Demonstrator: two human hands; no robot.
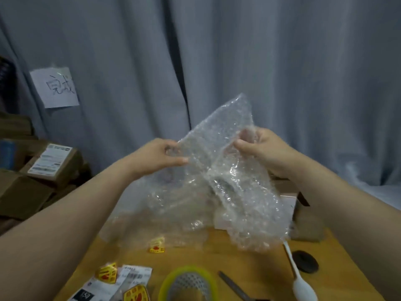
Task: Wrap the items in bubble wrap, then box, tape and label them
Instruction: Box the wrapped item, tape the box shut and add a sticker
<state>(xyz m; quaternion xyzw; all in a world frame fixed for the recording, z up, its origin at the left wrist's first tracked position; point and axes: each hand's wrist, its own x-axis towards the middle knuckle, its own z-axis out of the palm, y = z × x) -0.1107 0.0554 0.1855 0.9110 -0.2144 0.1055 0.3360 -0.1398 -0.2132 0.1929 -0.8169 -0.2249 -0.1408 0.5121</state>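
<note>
Your left hand (160, 155) and right hand (263, 148) each pinch the bubble wrap (217, 177) above the desk (249, 263). One corner peaks upward and its length hangs down. You seem to be spreading it, so lay it flat next. The white spoon (300, 283) lies bowl toward you, handle pointing away.

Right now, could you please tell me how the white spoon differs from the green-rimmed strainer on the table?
The white spoon is slim and plain white all over; the green-rimmed strainer is round and wider, with a grey perforated middle. The spoon shows almost whole, handle pointing toward the bubble wrap; the strainer is cut off by the view's bottom edge. Both lie unwrapped on the wooden table.
</note>
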